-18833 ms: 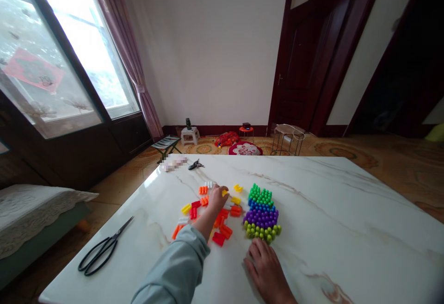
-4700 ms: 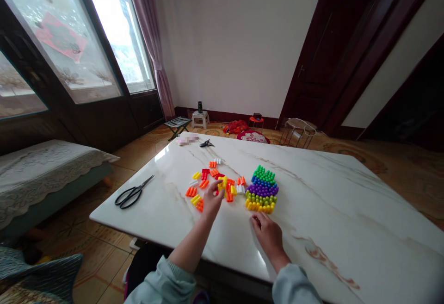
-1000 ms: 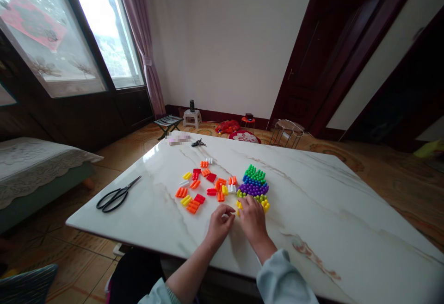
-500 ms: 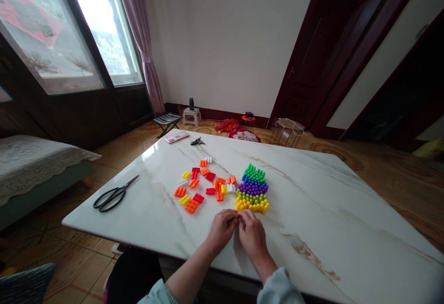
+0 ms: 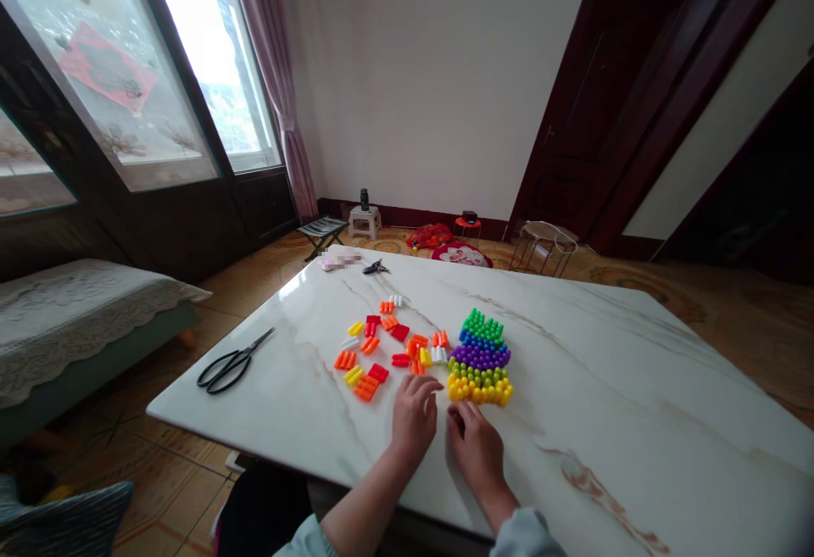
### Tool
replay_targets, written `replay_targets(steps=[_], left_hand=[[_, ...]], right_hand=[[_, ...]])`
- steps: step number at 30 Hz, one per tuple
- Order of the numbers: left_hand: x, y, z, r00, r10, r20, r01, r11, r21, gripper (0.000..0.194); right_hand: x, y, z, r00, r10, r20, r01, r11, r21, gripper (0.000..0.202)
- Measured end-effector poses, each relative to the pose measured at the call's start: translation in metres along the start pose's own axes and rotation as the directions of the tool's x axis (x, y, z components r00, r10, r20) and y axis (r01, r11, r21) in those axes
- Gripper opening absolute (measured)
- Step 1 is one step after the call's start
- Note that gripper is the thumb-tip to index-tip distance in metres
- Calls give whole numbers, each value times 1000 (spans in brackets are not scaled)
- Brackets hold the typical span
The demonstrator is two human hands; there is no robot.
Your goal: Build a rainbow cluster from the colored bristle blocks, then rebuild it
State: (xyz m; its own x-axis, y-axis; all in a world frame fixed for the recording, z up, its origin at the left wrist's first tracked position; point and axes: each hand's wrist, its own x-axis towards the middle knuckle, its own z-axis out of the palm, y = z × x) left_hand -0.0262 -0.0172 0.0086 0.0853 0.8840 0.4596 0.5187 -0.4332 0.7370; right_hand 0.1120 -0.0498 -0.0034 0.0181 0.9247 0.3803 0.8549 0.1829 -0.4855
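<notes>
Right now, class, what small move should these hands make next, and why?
I would probably reach the left hand to the loose yellow piece beside the white piece: it lies just beyond that hand, and the near edge of the multicoloured bead block is yellow too.

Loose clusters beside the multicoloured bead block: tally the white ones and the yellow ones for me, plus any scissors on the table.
White clusters: 3
Yellow clusters: 3
Scissors: 1
Total: 7
</notes>
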Motion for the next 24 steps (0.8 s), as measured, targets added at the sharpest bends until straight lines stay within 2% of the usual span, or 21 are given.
replay_targets(steps=[4, 6, 9, 12, 15, 18, 19, 21, 24], left_hand=[[28, -8, 2, 998, -34, 57, 16, 957, 290, 67], [41, -15, 6, 991, -70, 116, 23, 932, 363, 74], [53, -26, 9, 983, -52, 174, -23, 915, 403, 60], [57, -33, 3, 985, -4, 171, -62, 925, 376, 47], [53, -31, -6, 996, 33, 86, -55, 961, 271, 43], [40, -22, -11, 1000, 15, -22, -14, 999, 44, 32], [33, -18, -10, 1000, -9, -10, 8, 998, -65, 27], [19, -11, -7, 995, -53, 86, 75, 959, -275, 22], [-1, -4, -2, 975, -50, 217, 141, 892, -429, 28]], right_hand=[[0, 0, 2, 1000, -12, 14, 12, 1000, 13, 21], [-1, 1, 3, 1000, -7, 13, 7, 1000, 17, 22], [-1, 2, 5, 1000, -6, 8, 6, 1000, 12, 23], [-1, 2, 6, 1000, -21, 2, 21, 1000, -1, 22], [0, 0, 4, 1000, -21, -10, 21, 1000, -1, 22], [0, -2, 0, 1000, 6, 1, -6, 999, 32, 22], [0, -2, -1, 1000, 15, 10, -16, 999, 50, 22], [-1, -2, -2, 999, 28, 20, -29, 996, 87, 26], [-2, -1, -2, 1000, 25, 8, -26, 988, 151, 34]])
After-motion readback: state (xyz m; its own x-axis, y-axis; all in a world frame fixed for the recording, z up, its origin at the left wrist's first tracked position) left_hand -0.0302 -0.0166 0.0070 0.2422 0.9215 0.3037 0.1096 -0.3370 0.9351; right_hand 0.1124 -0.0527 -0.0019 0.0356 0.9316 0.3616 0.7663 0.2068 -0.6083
